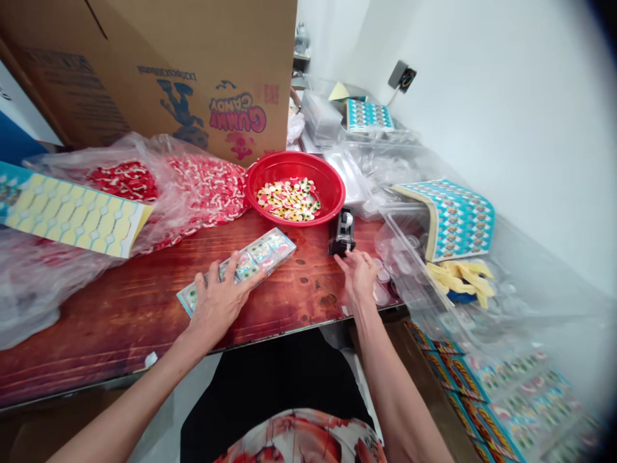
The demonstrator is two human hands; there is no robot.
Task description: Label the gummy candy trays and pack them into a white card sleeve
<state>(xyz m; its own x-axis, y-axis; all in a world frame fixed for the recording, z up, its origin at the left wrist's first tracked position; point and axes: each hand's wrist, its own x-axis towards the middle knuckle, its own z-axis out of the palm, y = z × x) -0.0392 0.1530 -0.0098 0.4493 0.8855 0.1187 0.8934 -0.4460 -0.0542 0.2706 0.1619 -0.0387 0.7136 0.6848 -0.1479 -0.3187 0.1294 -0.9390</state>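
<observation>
A long clear plastic candy box [270,249] with several gummy candies in small compartments lies slanted on the wooden table. My left hand [219,299] grips it from above, fingertips at its far edge and thumb along its near edge. My right hand [360,275] is closed in a pinch at the front of a small black tape dispenser [341,235], on what looks like the end of the clear tape; the strip itself is hard to make out. Behind the box stands a red bowl [255,199] of eye-like round gummies.
Left, a clear bag [193,186] of red-and-white candies lies beneath a sticker sheet [72,212]. A large carton [144,38] stands behind. On the right, clear bins [414,283] hold lids, blue sticker sheets [463,215] and a yellow cloth [463,276]. Packed candy boxes [520,399] sit lower right.
</observation>
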